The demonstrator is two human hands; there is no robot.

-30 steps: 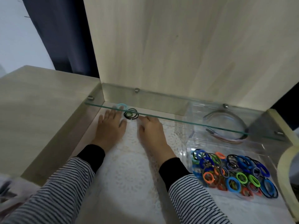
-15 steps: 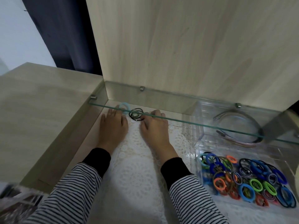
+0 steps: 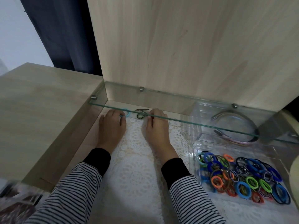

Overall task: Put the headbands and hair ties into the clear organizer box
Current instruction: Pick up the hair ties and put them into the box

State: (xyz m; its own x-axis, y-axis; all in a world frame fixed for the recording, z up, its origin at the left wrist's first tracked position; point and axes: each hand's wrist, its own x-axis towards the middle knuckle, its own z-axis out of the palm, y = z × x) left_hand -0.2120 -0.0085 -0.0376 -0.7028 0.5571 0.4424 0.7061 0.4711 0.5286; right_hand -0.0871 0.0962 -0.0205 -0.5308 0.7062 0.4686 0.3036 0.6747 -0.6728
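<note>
We see both hands reaching under the front edge of a clear glass shelf (image 3: 178, 119), apart from each other and lying on a white lace mat (image 3: 134, 167); the left hand (image 3: 112, 125) has its fingertips curled on a light blue elastic hair tie (image 3: 125, 112), which it pinches right at the glass edge; the right hand (image 3: 156, 126) has its fingers bent towards a small bundle of thin black hair ties (image 3: 140, 115) and touches the bundle's right side, but the glass edge runs across the fingertips, so we cannot tell whether it grips the bundle or only rests against it; the black bundle lies on the mat between the two hands, just beside the blue tie; both wrists come out of black cuffs on black-and-white striped sleeves (image 3: 72, 191)

To the right, well apart from the hands, stands a clear plastic organizer box (image 3: 200, 139) on the same mat; its far compartment sits under the glass shelf and holds several thin curved headbands (image 3: 234, 126), grey and pale pink, lying together on their sides; its near compartment holds a heap of coloured elastic hair ties (image 3: 242, 177) in blue, green, orange, red and black, piled over one another

Behind the shelf rises a pale wooden panel (image 3: 178, 46), with small metal pegs carrying the glass; a dark blue curtain (image 3: 64, 38) hangs at the upper left; a pale wooden surface (image 3: 40, 102) lies to the left of the hands
</note>
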